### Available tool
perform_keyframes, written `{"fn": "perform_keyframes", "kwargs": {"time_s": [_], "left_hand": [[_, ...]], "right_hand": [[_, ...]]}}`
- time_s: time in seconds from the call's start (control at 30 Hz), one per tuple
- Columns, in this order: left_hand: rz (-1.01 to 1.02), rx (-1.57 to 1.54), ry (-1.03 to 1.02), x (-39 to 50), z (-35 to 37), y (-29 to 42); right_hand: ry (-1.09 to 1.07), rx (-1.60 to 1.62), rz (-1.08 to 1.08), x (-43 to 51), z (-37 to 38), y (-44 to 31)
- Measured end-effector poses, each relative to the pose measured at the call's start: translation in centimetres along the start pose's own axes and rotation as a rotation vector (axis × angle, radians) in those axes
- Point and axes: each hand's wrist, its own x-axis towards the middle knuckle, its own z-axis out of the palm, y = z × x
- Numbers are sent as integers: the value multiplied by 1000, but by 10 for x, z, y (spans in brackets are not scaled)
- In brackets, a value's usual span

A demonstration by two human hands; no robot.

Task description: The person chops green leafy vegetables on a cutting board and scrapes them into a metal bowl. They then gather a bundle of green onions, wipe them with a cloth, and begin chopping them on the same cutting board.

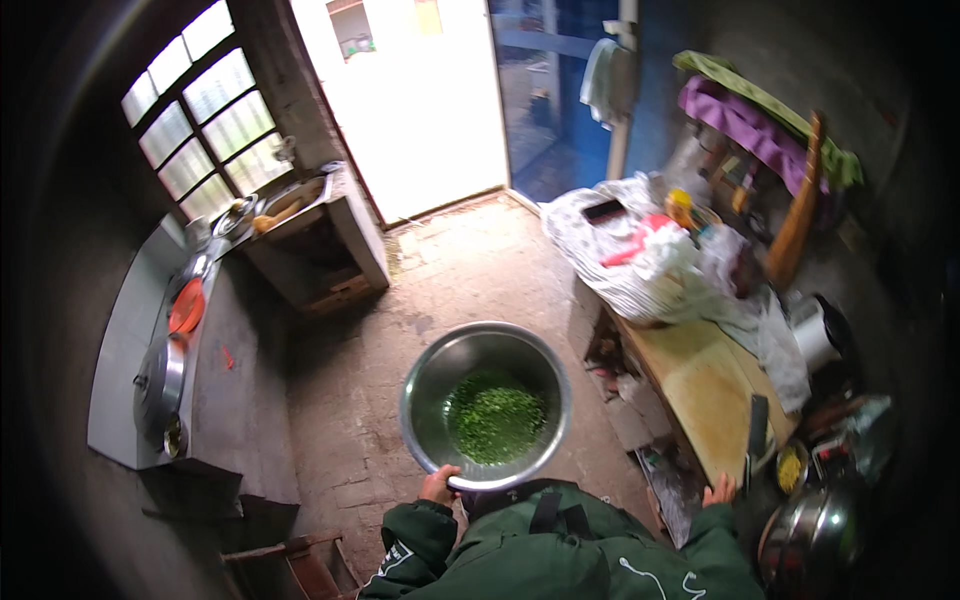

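Observation:
A large stainless steel basin is held at waist height in front of me. Chopped green leaves lie in its bottom, seemingly wet. My left hand grips the near left part of its rim, thumb over the edge. On the right, my right hand rests at the near end of a yellowish cutting board, holding nothing that I can see. Close beside that hand lies a kitchen knife, its dark part pointing away from me.
A plastic-covered table end bears bags and a phone. Right of the board stand a small bowl of yellow food and a shiny metal pot. Leftward are a lidded stove pot, an orange basin and a wooden chair.

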Motion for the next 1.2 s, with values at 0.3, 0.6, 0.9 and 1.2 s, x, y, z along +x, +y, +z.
{"fn": "perform_keyframes", "kwargs": {"time_s": [0.3,0.6,0.9,1.2], "left_hand": [[69,-148,86,-13,-92,71],[172,-265,405,-25,-203,112],[233,-564,605,-25,-222,90],[195,-829,701,-32,-213,70]], "right_hand": [[-228,129,-76,-75,101,-154],[-1253,470,-86,-71,162,-440],[-1460,328,-435,-91,220,-600],[-1559,215,-541,-83,231,-637]]}}
